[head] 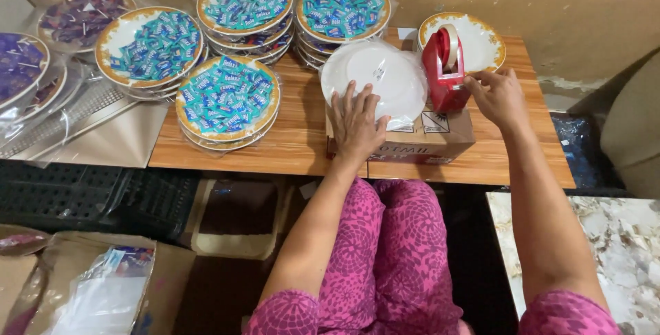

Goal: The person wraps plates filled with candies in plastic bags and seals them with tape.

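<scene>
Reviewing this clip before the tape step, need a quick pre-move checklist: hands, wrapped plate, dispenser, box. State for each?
1. Left hand flat on the wrapped plate: ok, fingers spread on its near edge.
2. Plate seated on the box: ok, though it overhangs the box's far side.
3. Right hand on the tape dispenser: ok, fingertips touch its side; a full grasp is not shown.
4. Dispenser upright on the box: ok.
5. Tape end free to pull: cannot tell.
6. Box steady on the table: ok, it sits at the near edge.

soft even indoor light, sharp focus, wide-angle bending at edges
</scene>
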